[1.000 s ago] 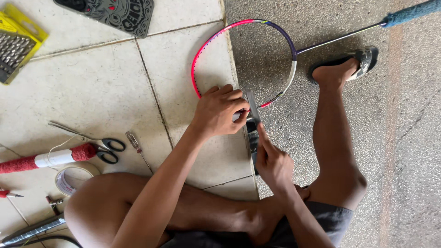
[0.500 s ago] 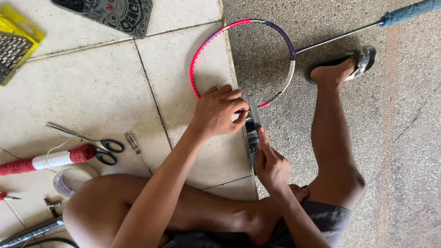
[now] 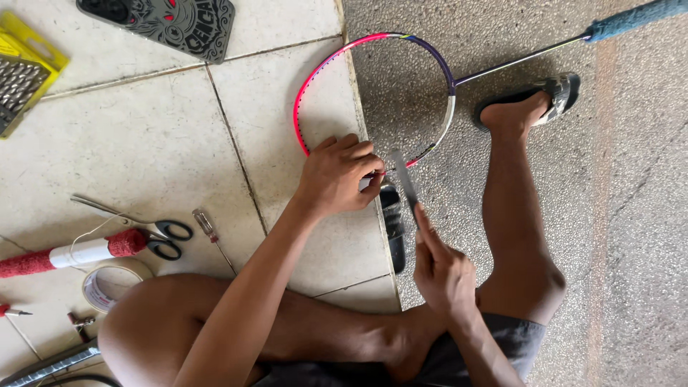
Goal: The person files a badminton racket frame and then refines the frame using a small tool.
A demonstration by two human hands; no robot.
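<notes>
On the tiled floor (image 3: 143, 143) lie black-handled scissors (image 3: 154, 231), a small screwdriver (image 3: 209, 231), a roll of tape (image 3: 107, 283), a red-and-white grip handle (image 3: 72, 254), a yellow case (image 3: 25, 72) and a dark patterned phone case (image 3: 161, 21).

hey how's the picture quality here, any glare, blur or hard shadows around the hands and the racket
Head view: soft, even daylight, no glare; only faint shadows under the left hand and right hand. The racket frame, thin metal tool and scissors look sharp; slight wide-angle bending at the edges.

We see an unstrung racket (image 3: 308, 93), pink-and-purple frame, lying flat at upper centre; a thin metal blade (image 3: 405, 179) slants against its lower rim.
</notes>
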